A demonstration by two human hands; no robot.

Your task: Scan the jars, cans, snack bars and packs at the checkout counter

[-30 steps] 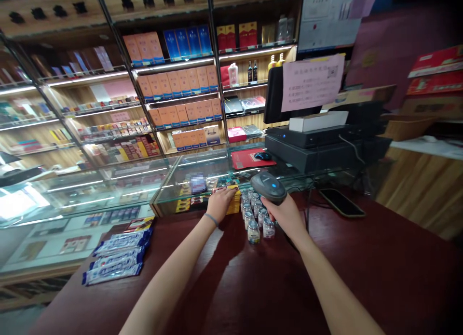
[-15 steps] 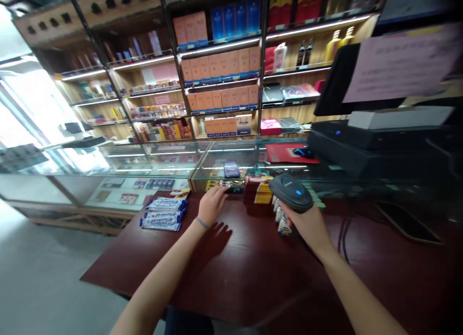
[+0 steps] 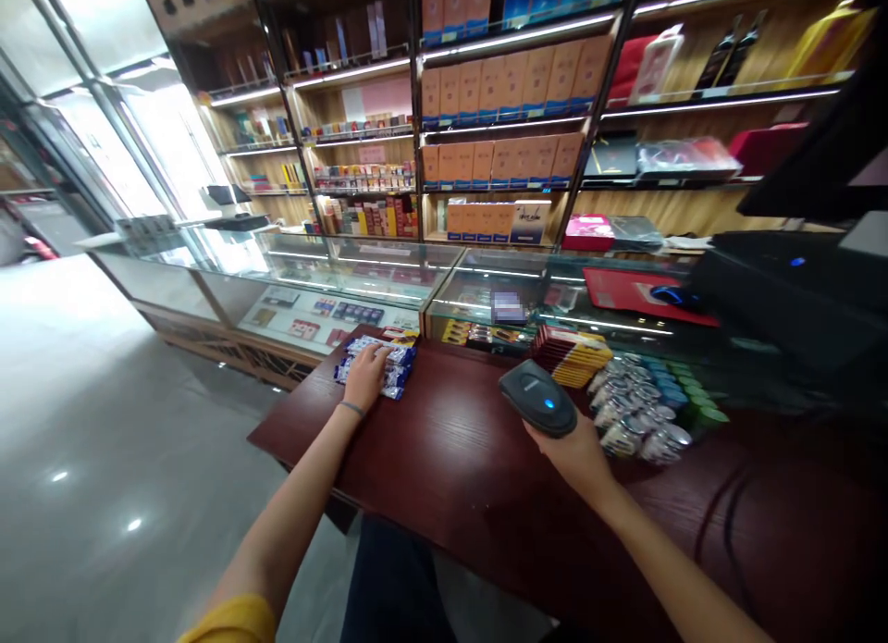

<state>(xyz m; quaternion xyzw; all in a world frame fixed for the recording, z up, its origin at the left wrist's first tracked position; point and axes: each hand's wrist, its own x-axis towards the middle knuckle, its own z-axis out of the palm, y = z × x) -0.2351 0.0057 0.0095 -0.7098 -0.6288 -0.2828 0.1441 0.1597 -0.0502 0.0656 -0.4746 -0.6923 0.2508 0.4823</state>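
My right hand [image 3: 575,453] is wrapped round the handle of a black barcode scanner [image 3: 537,398], which has a lit blue light and is held above the dark red-brown table [image 3: 444,439]. On the left, my left hand [image 3: 365,377] lies over several blue-and-white wrapped packets [image 3: 397,373], fingers stretched forward onto them; the fingertips' contact is partly hidden. Beyond the scanner stands a row of red-and-yellow packs [image 3: 573,354]. To its right are several small containers with silvery tops [image 3: 642,412], with blue and green ones [image 3: 694,393] behind.
A glass display counter [image 3: 333,268] runs behind the table. On its glass lie a red mat [image 3: 624,291] and a mouse [image 3: 670,296]. Black checkout equipment [image 3: 777,282] stands at right, and a cable [image 3: 728,513] crosses the table. Stocked shelves [image 3: 510,120] line the wall.
My left hand has moved left from the middle of the table's back edge onto the blue-and-white packets. The scanner has shifted left, off the small containers. The view has turned left.
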